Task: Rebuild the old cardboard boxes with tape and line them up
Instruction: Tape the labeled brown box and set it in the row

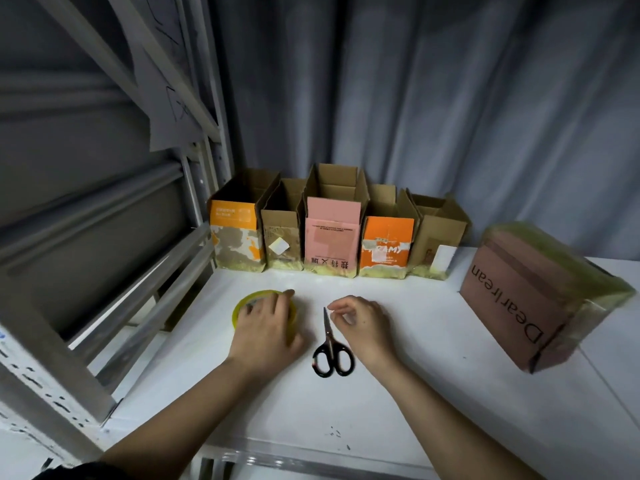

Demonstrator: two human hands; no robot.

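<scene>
Several rebuilt cardboard boxes stand open-topped in a row at the back of the white table: an orange one, a plain brown one, a pink one, another orange one and a brown one. A larger brown box printed "Dearlrean" lies taped shut at the right. My left hand rests on the yellow tape roll, fingers curved over it. Black-handled scissors lie on the table between my hands. My right hand hovers beside the scissors blades, fingers loosely curled and holding nothing.
A grey metal shelving frame stands close on the left. A grey curtain hangs behind the boxes. The table's front edge runs near my forearms.
</scene>
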